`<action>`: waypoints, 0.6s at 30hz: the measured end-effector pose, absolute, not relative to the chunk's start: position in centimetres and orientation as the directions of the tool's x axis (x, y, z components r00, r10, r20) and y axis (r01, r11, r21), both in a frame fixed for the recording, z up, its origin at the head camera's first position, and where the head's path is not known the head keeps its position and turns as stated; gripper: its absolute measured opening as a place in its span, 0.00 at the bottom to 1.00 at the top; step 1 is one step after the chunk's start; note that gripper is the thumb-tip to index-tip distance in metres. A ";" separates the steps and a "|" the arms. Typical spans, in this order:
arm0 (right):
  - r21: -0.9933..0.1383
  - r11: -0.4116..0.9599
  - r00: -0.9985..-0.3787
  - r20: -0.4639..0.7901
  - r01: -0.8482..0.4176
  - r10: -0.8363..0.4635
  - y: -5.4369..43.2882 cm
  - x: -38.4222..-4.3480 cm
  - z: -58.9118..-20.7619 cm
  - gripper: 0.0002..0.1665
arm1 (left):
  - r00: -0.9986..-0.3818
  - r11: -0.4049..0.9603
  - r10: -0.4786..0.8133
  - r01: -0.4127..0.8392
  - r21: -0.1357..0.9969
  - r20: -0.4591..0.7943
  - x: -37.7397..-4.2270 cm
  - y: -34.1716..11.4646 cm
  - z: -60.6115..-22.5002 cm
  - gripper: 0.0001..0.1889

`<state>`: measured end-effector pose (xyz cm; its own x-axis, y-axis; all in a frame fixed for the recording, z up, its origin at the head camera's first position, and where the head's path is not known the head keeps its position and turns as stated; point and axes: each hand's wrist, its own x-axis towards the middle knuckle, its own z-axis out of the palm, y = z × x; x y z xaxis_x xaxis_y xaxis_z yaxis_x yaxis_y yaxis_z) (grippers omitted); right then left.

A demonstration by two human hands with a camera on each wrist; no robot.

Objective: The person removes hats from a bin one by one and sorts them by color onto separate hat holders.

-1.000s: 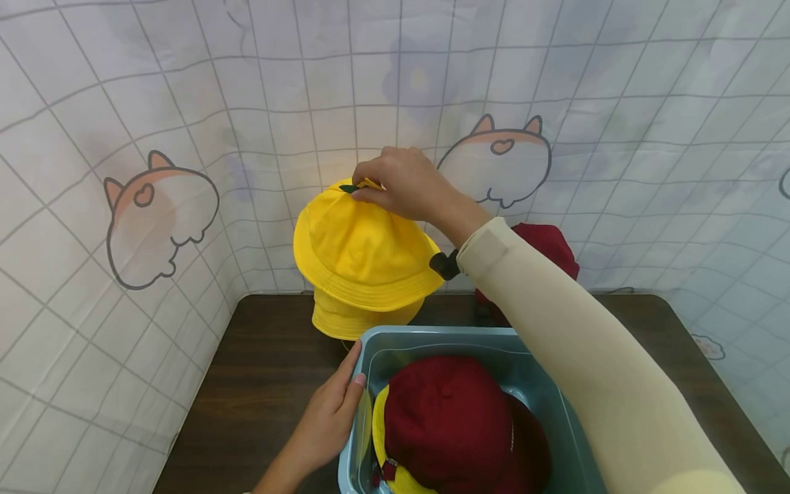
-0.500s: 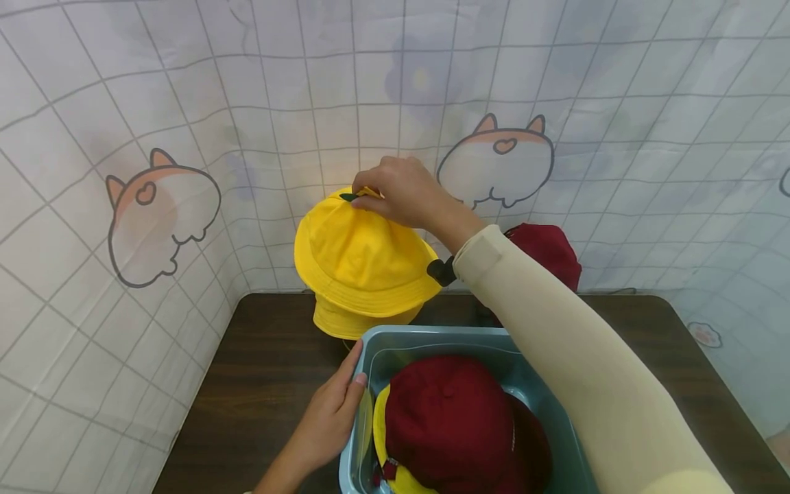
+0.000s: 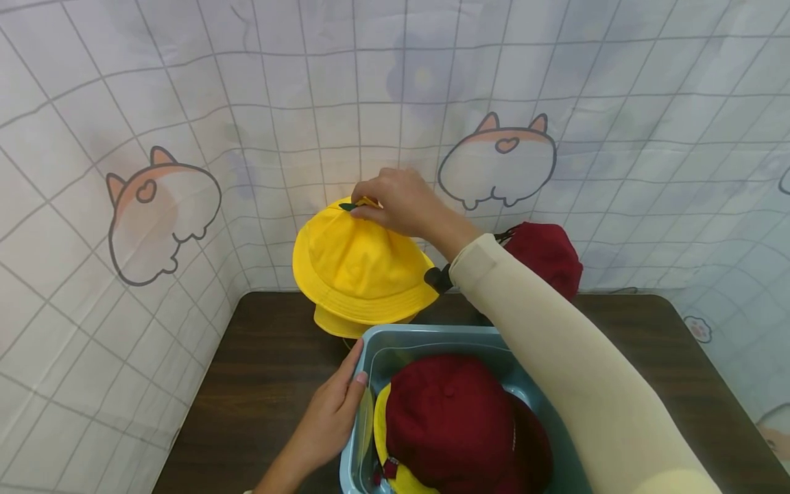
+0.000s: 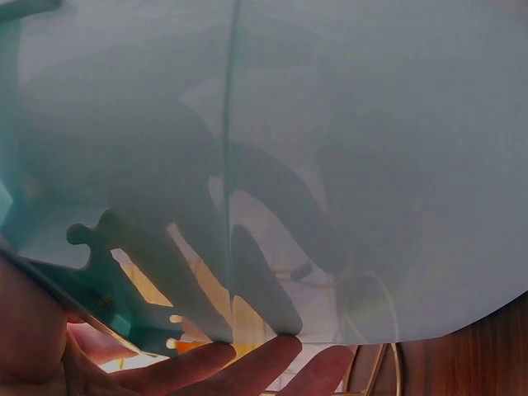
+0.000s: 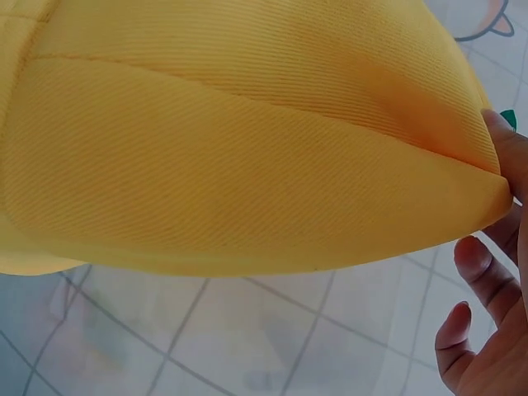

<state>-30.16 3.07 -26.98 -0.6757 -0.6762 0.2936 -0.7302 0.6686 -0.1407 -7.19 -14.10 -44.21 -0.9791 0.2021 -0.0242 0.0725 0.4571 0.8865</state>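
Observation:
My right hand (image 3: 404, 206) pinches the top of a yellow bucket hat (image 3: 364, 267), beside a small green leaf tab (image 3: 348, 206). The hat's brim overlaps another yellow hat (image 3: 336, 322) beneath it, mostly hidden. In the right wrist view, the thumb and a finger hold the yellow cloth (image 5: 247, 165) at its tip. My left hand (image 3: 327, 412) holds the left side of a blue plastic bin (image 3: 432, 331), thumb at the rim and fingers along the outer wall. The left wrist view has the fingers (image 4: 272, 363) against the bin's wall (image 4: 412, 165).
Inside the bin lies a dark red hat (image 3: 447, 418) over a yellow brim (image 3: 380, 425). Another dark red hat (image 3: 549, 257) stands behind my right forearm. Gold wire (image 4: 396, 363) shows near the bin. The dark wooden table (image 3: 247, 384) meets a gridded curtain (image 3: 278, 123).
My right hand has come down slightly with the yellow bucket hat, whose brim now covers more of the lower yellow hat. The left hand and bin have stayed put.

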 end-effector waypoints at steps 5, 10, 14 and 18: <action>-0.138 0.663 -0.669 0.294 -0.736 -0.682 3.0 -30.0 -27.3 0.17 | -0.979 0.459 0.203 0.074 0.886 -0.024 -7.2 -14.1 -44.2 0.30; -0.135 0.660 -0.666 0.290 -0.739 -0.687 3.0 -30.1 -27.6 0.18 | -0.976 0.444 0.215 0.064 0.894 -0.037 -7.2 -14.2 -44.2 0.30; -0.143 0.656 -0.666 0.288 -0.741 -0.688 3.1 -30.1 -27.9 0.18 | -0.974 0.432 0.222 0.061 0.900 -0.041 -7.2 -14.3 -44.3 0.30; -0.171 0.649 -0.667 0.286 -0.742 -0.688 3.1 -30.1 -28.3 0.17 | -0.974 0.429 0.224 0.067 0.901 -0.033 -7.2 -14.3 -44.3 0.30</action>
